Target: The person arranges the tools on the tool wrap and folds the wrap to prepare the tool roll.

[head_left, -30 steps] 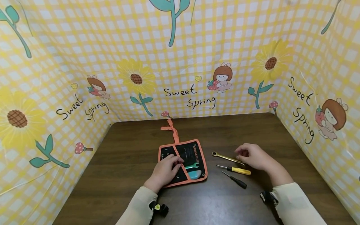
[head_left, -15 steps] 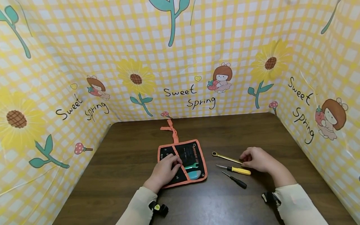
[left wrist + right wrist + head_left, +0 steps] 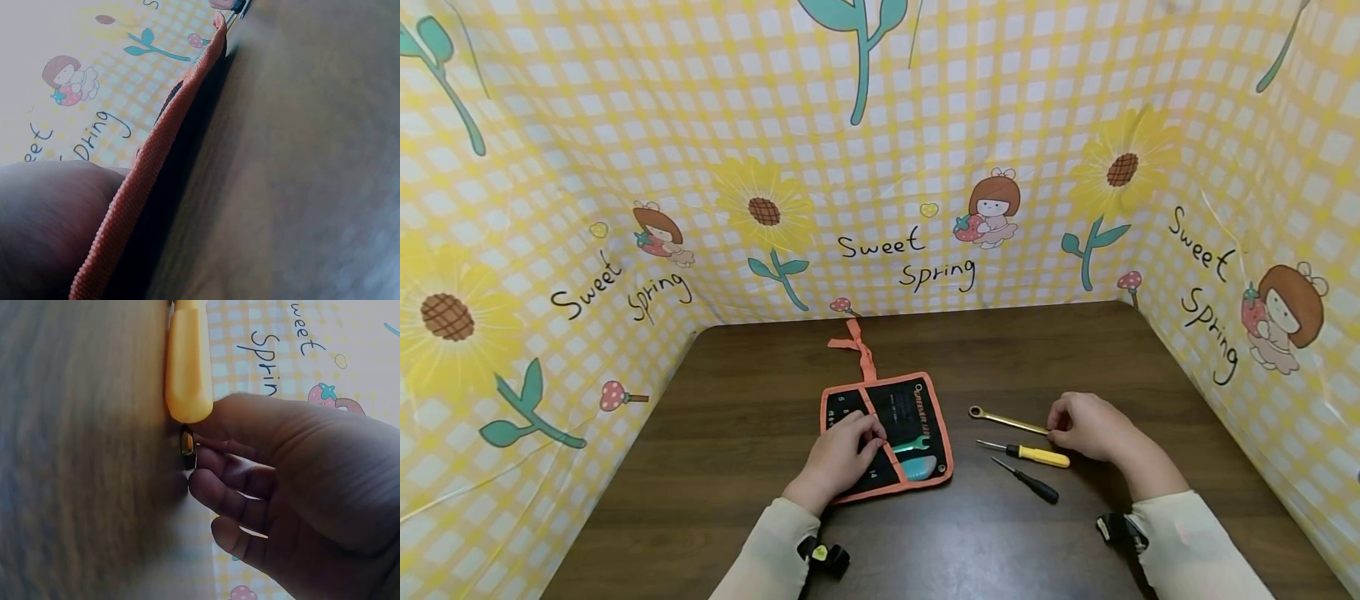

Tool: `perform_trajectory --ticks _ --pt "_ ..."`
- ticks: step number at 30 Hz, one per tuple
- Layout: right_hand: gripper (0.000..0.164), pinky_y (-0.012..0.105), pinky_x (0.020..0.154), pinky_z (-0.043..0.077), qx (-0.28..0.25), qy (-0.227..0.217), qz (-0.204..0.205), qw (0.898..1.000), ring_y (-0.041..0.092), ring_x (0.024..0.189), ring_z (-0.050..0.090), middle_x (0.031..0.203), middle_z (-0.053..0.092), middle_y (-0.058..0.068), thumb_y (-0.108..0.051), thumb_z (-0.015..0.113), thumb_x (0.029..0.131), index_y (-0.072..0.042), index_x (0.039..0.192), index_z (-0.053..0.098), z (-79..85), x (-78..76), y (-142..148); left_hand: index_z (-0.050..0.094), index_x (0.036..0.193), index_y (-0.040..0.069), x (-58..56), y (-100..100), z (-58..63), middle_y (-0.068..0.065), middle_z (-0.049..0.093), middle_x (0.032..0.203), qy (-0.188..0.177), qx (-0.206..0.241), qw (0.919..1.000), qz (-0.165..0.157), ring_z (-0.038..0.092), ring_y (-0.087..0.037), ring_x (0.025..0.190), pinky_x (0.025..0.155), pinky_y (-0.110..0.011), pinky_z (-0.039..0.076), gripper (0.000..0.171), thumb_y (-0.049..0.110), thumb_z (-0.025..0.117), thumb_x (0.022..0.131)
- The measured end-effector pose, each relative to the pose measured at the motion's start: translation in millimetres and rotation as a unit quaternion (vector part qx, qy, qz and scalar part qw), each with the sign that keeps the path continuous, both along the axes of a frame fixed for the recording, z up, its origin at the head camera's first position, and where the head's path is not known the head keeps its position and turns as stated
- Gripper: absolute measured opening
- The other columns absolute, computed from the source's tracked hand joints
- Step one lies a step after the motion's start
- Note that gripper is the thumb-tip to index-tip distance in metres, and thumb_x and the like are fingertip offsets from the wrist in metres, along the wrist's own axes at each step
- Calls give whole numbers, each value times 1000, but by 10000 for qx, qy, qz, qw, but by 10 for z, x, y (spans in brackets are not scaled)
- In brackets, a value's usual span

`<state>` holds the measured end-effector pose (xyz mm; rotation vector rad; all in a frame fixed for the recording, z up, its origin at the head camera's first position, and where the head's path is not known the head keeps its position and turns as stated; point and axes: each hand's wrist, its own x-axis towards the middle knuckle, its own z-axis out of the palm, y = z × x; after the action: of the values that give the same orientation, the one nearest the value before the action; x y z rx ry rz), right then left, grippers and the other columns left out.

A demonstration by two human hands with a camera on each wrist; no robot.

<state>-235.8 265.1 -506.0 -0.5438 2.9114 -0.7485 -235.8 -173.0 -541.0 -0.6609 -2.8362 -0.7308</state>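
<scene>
the tool pouch (image 3: 887, 429) is pinned flat on the bench (image 3: 715, 467) by the left hand (image 3: 841, 457), fingers relaxed; the gold wrench (image 3: 1003, 421) end is pinched by the right hand (image 3: 1088, 427), apparently for lifting.

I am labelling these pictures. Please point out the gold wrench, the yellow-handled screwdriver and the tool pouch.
gold wrench (image 3: 1003, 421), head view, middle of its shaft
yellow-handled screwdriver (image 3: 1043, 456), head view, its yellow handle
tool pouch (image 3: 917, 400), head view, black upper panel
</scene>
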Motion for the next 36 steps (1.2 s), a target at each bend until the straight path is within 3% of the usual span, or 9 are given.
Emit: perform_trajectory --ticks 8,15,22,29,36 --pt "18 32 64 46 -420 -230 92 9988 13 69 53 79 58 -4 -9 77 92 -16 84 63 -39 -29 17 69 99 33 -9 -6 -15 16 51 88 -6 -52 10000 -31 51 -5 73 65 -28 45 9 25 73 101" --pt "8 32 68 48 -813 -371 218 9958 14 77 57 85 63 -3 -4 71 96 -11 97 67 -22 -31 17 69 99 33 -18 -18 -20 16 51 88 -7 -39 10000 -50 51 -5 73 65 -28 45 9 25 73 101" --pt "9 33 69 47 -852 -343 190 9956 14 77 55 86 61 -3 -9 75 96 -12 103 69 -50 -32 7 67 99 34 -8 -27 -18 16 51 88 -18 -18 10000 -72 51 -5 73 66 -29 46 10 26 73 101" --pt "10 43 81 51 -719 -214 119 9971 16 91 61 98 67 -4 -12 72 99 -16 107 73 -67 -45 26 65 97 35 -1 -20 -23 17 56 95 -9 133 9998 -130 59 -5 84 75 -33 52 12 26 71 103" --pt "9 39 72 49 -800 -216 -10 9966 16 80 58 90 65 -3 -7 69 98 -13 104 70 -79 -52 12 65 96 35 2 -18 -23 17 57 97 59 162 9997 -142 61 -6 89 77 -36 53 13 25 71 103"
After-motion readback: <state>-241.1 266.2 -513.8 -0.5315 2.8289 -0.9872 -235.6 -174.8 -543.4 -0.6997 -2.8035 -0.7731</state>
